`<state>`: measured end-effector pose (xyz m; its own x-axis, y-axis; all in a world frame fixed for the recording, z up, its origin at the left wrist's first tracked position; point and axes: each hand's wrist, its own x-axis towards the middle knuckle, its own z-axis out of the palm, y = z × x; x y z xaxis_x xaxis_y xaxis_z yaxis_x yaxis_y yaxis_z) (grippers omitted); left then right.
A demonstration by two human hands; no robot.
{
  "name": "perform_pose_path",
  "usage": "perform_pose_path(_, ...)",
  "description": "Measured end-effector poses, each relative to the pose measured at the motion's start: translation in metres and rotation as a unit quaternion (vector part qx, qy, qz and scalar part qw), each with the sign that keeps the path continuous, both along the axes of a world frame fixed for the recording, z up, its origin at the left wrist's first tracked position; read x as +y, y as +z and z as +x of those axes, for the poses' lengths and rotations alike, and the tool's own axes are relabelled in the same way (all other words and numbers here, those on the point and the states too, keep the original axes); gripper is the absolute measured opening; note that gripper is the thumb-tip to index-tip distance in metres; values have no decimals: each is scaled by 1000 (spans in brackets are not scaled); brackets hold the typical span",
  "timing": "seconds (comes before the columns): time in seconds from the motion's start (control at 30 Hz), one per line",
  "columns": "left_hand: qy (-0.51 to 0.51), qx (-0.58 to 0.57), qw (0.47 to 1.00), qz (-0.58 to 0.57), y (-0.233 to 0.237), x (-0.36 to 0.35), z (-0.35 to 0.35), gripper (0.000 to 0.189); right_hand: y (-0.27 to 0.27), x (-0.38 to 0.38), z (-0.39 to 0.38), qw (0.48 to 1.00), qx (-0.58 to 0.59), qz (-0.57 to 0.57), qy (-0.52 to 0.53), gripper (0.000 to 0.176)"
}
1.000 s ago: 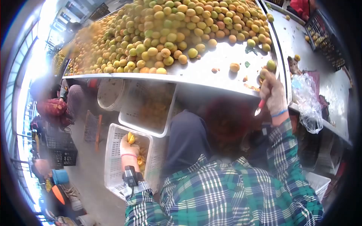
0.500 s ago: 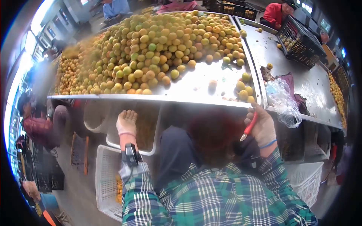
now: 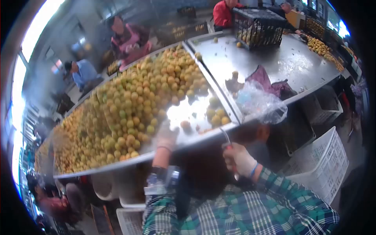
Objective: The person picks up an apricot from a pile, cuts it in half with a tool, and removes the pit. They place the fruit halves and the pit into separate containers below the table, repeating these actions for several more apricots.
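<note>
Tbl: fruit nr L fingers

Readable text, brands, numbers or signs: none | white slotted plastic crate, outer wall: any lettering too small to make out | black slotted plastic crate: no legible label | small dark wrist-worn device: blurred, no legible marking | slim red-handled metal tool: no legible brand
</note>
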<state>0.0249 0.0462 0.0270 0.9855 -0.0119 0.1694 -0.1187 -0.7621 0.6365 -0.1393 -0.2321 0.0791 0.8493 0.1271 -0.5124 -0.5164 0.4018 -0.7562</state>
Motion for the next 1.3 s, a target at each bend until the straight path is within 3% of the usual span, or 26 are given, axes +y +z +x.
perform_pose_path(0.03, -7, -4, 996, 93, 13, -23, 1, 56, -4, -8, 0, 1000, -10, -5, -6, 24)
perform_pose_path(0.17, -58, 142, 964, 216, 12, -61, 26, 49, 19, -22, -3, 999, 8, 2, -31, 20)
perform_pose_path(0.3, -49, 194, 962, 186, -21, -65, 49, 40, 35, -27, 5, 998, 6, -62, -6, 22)
perform_pose_path(0.43, -41, 173, 975, 136, -19, -58, 42, 38, 33, -18, 14, 998, 12, -60, -13, 15)
perform_pose_path(0.5, 8, 115, 993, -25, -25, -51, 34, 44, 33, -13, 17, 998, 5, -68, -5, 12)
perform_pose_path(0.53, 28, 111, 982, -151, -58, -40, 47, 51, 30, -12, 18, 997, -2, -71, 8, 11)
perform_pose_path(0.57, 61, 190, 928, -314, -13, -48, 23, 48, 27, -9, 18, 997, -8, -72, 20, 12)
perform_pose_path(0.63, 36, 174, 887, -426, 4, -45, 5, 44, 29, -3, 17, 996, -5, -82, 25, 13)
perform_pose_path(0.73, -27, 233, 848, -475, 39, -42, -17, 44, 34, 7, 19, 994, -8, -104, 34, 14)
perform_pose_path(0.9, -55, 217, 856, -467, 93, -45, -54, 43, 64, 25, 11, 988, -71, -131, 49, 15)
perform_pose_path(1.17, -112, 214, 737, -631, 110, -36, -102, 34, 83, 38, -2, 981, -96, -155, 66, 13)
perform_pose_path(1.3, -134, 184, 726, -649, 103, -40, -124, 35, 73, 44, -2, 979, -140, -130, 67, 15)
